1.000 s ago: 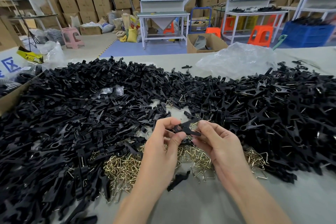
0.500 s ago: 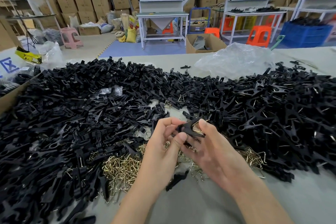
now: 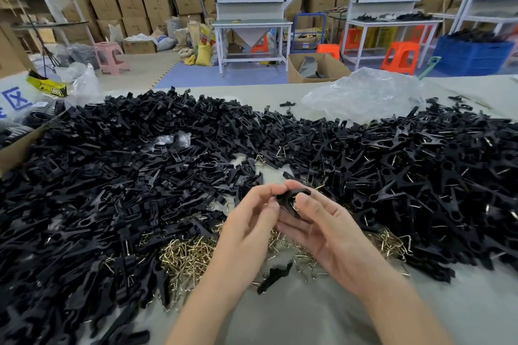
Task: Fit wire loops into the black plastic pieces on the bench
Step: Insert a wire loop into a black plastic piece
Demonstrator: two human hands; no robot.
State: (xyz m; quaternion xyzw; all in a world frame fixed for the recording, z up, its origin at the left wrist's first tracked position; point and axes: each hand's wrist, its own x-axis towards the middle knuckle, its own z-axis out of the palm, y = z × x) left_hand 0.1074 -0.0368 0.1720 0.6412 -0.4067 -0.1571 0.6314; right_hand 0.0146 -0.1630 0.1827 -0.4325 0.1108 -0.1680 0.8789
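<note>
Blue "区" on a sheet point(image 3: 15, 102) far left — left hand point(image 3: 249, 223) and right hand point(image 3: 329, 228) pinch one black plastic piece point(image 3: 291, 195); right palm now upturned.

The black piece point(image 3: 291, 195) pinched between the left grip point(image 3: 249, 221) and the right grip point(image 3: 328, 223) is largely covered by fingers and smeared by motion blur; whether a wire is seated in it cannot be told. Both forearms are cut off by the near edge. The middle of the heap of wire loops point(image 3: 185, 256) is hidden behind both grips. The pile of black pieces point(image 3: 112, 176) is cropped at the left and right edges. A cardboard box point(image 3: 16, 150) and blue lettering point(image 3: 15, 99) are cut by the left edge
</note>
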